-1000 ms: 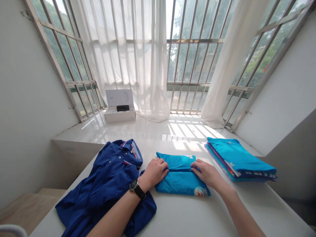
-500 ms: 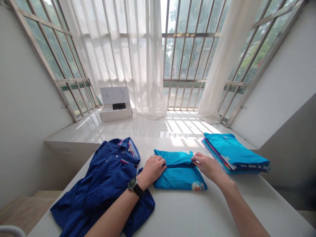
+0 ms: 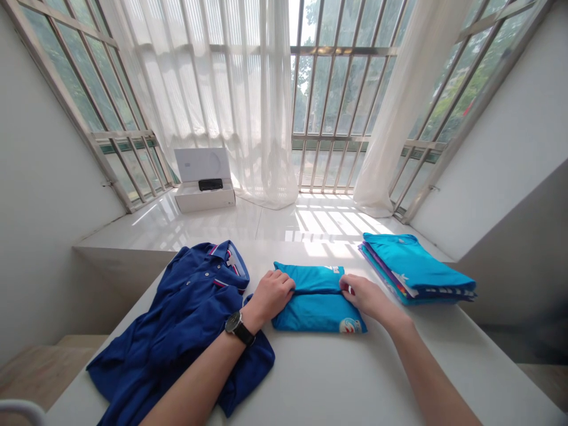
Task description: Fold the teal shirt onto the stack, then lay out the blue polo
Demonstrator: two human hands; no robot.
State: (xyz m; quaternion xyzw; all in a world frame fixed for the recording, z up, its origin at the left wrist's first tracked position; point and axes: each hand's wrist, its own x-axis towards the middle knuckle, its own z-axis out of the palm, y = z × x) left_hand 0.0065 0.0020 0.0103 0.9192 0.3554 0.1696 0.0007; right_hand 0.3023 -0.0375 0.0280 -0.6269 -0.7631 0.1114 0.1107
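Note:
A bright blue shirt [image 3: 310, 310], folded into a flat rectangle, lies on the white table with a crosswise seam where its two folded parts meet. My left hand [image 3: 274, 293], a black watch on its wrist, has curled fingers gripping the shirt's left side at that seam. At the opposite end, my right hand [image 3: 358, 293] pinches the fabric between thumb and fingers. Beside my left forearm, a dark blue polo shirt [image 3: 177, 331] is spread loosely, its striped collar at the far end; the forearm covers part of it.
A stack of folded clothes [image 3: 417, 269] sits on the right, a bright blue one uppermost. On the window ledge stands an open white box [image 3: 206, 200] holding a black object [image 3: 210, 184]. White curtains [image 3: 266, 118] hang before the barred window.
The shirt's upper fold now lies flatter, and its edge meets the lower part along a straighter seam. Both hands stay at the seam's ends. The whole view has shifted slightly.

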